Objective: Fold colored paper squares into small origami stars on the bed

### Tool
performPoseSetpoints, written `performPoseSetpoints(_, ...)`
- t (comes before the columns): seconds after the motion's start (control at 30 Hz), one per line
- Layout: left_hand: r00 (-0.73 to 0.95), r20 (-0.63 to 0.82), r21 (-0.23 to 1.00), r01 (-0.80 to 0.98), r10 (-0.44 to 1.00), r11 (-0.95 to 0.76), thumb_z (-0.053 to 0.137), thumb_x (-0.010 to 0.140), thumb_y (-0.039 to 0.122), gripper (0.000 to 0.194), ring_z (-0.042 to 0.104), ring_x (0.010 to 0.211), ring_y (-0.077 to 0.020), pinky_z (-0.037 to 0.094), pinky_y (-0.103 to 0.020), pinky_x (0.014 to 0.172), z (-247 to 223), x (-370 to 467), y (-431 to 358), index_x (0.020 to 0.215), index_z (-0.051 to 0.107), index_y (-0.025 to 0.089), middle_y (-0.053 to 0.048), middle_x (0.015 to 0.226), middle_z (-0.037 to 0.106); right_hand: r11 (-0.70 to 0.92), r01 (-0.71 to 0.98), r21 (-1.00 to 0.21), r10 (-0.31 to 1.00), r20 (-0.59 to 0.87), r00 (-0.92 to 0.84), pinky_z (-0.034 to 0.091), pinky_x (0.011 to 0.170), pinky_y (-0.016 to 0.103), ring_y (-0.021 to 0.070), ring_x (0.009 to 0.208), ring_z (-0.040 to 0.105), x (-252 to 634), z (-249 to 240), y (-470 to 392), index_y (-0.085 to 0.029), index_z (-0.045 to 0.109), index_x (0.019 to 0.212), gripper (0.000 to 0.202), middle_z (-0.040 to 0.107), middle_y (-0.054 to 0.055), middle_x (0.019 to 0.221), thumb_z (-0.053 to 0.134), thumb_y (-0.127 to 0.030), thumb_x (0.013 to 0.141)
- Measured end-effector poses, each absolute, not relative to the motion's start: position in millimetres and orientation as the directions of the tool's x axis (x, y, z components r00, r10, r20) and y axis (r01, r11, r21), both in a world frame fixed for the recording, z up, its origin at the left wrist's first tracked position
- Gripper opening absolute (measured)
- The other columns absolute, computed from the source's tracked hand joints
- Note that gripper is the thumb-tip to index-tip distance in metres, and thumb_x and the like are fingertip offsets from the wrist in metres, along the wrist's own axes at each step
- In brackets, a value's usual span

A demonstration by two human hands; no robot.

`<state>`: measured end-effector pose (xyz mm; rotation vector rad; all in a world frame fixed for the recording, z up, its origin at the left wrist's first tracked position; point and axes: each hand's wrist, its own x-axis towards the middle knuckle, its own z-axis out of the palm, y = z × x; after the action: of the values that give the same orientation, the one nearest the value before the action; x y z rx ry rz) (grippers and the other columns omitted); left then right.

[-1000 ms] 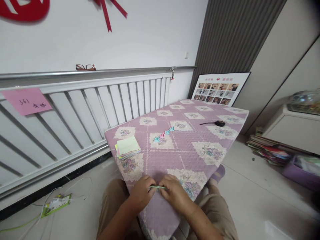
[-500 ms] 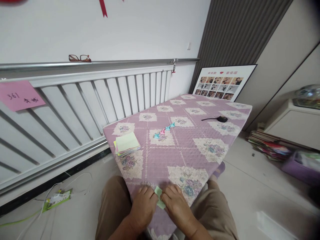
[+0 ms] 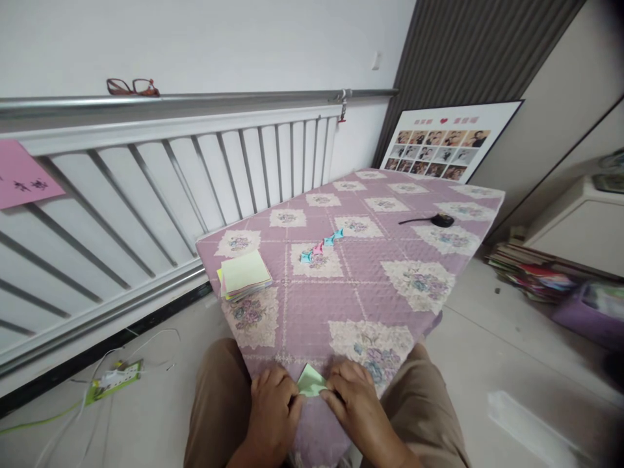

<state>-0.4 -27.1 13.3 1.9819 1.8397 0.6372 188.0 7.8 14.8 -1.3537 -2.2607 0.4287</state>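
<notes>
A small piece of light green paper [image 3: 311, 379], folded with a pointed top, is at the near end of the table. My left hand [image 3: 273, 404] pinches its left corner between thumb and curled fingers. On the other side, my right hand [image 3: 354, 398] pinches the right corner in the same way. Farther up the cloth lies a slanting row of small folded paper pieces, among them a pink one [image 3: 318, 248] and a blue one [image 3: 306, 257]. Left of them sits a stack of coloured square paper [image 3: 245, 273], pale yellow-green on top.
A floral purple tablecloth [image 3: 312, 312] covers the table. A black round object with a strap [image 3: 442, 221] lies at the right. The white radiator [image 3: 160, 201] borders the left edge, with glasses [image 3: 132, 87] on its pipe. A power strip [image 3: 115, 382] is on the floor.
The green paper has turned from a slanted strip between my fingers to a shape with its point upward. My hands now hold its two lower corners, slightly farther apart. The camera view has shifted slightly.
</notes>
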Motion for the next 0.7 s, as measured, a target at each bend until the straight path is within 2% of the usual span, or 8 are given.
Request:
performPoseSetpoints(0.2, 0.034, 0.032, 0.522, 0.852, 0.999, -0.046, 0.054, 0.084, 0.021, 0.014, 0.05, 0.087, -0.0211, 0.029, -0.039, 0.081, 18.0, -1.4, -23.7, 0.073, 0.061, 0.021, -0.001, 0.085, 0.059, 0.386, 0.794, -0.469, 0.921, 0.244, -0.304, 0.034, 0.076, 0.037, 0.0218, 0.084, 0.052, 182.2, 13.6, 6.8, -0.021, 0.055, 0.069, 0.017, 0.057, 0.002, 0.08, 0.062, -0.027, 0.083)
performPoseSetpoints(0.4, 0.033, 0.002, 0.455, 0.89, 0.999, -0.03, 0.05, 0.086, 0.022, 0.017, 0.051, 0.087, -0.0229, 0.028, -0.04, 0.08, 21.1, 0.6, -17.5, 0.076, 0.062, 0.021, -0.003, 0.086, 0.061, 0.318, 0.809, -0.495, 0.939, 0.281, -0.197, 0.033, 0.077, 0.037, 0.0222, 0.083, 0.051, 176.6, 15.2, 5.6, -0.022, 0.055, 0.063, 0.02, 0.057, 0.001, 0.075, 0.065, -0.025, 0.079)
performPoseSetpoints(0.7, 0.055, -0.078, 0.339, 0.941, 0.995, -0.025, 0.048, 0.087, 0.025, 0.02, 0.051, 0.089, -0.0236, 0.027, -0.04, 0.08, 30.1, 1.9, -10.3, 0.074, 0.063, 0.02, -0.003, 0.087, 0.063, 0.244, 0.835, -0.493, 0.958, 0.254, -0.13, 0.032, 0.074, 0.035, 0.0216, 0.079, 0.05, 174.7, 13.6, 7.1, -0.022, 0.055, 0.06, 0.022, 0.055, 0.0, 0.07, 0.069, -0.027, 0.076)
